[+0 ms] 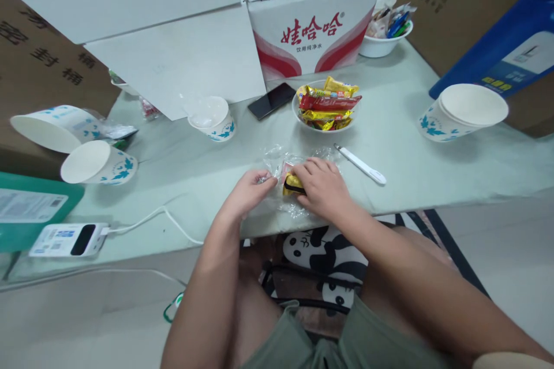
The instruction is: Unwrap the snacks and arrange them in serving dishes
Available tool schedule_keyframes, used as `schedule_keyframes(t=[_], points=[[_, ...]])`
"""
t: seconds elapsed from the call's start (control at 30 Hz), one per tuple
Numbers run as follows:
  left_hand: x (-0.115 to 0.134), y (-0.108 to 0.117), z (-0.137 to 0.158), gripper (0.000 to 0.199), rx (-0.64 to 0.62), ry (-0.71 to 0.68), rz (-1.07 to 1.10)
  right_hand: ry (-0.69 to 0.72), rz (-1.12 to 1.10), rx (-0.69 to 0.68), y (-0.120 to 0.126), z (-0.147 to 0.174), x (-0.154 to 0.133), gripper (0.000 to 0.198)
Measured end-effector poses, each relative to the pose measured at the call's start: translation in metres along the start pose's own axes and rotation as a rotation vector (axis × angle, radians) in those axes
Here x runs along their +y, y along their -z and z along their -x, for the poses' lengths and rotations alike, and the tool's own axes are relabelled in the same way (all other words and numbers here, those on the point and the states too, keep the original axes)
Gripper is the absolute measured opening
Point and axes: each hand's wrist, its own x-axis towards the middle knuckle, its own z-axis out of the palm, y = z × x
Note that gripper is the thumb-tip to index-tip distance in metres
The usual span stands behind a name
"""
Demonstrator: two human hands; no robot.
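Note:
A clear plastic bag [298,207] lies crumpled on the table near its front edge. My left hand [251,190] is closed, thumb and finger pinching the bag's left side. My right hand [322,187] curls over a small snack packet [291,184] in yellow wrapping with a dark band, which rests on the bag. Part of the packet is hidden under those fingers. Just right of the bag lies a white-handled craft knife [361,165]. Behind my hands stands a white bowl [298,118] heaped with yellow and red snack packets [329,105].
A black phone [272,101] lies behind the bowl's left side. Paper cups stand left [99,162], centre-left [216,127] and right [459,115]. White boxes [311,34] line the back. A cabled white device [69,240] sits at the front left. A blue container [497,57] leans in from the right.

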Motion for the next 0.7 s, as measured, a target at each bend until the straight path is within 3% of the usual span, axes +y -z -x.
schedule_keyframes(t=[0.17, 0.37, 0.57, 0.7], points=[[-0.001, 0.003, 0.0, 0.028, 0.099, 0.047, -0.054, -0.037, -0.046, 0.128, 0.001, 0.006, 0.013, 0.064], [-0.005, 0.006, 0.0, 0.022, 0.165, 0.082, -0.134, -0.069, -0.057, 0.226, 0.004, 0.009, 0.029, 0.024], [-0.011, 0.01, -0.002, 0.021, 0.22, 0.1, -0.201, -0.005, -0.354, 0.283, 0.007, 0.021, 0.035, 0.021], [-0.011, 0.012, -0.003, 0.024, 0.217, 0.098, -0.216, -0.095, -0.472, 0.521, 0.026, 0.037, 0.045, 0.019]])
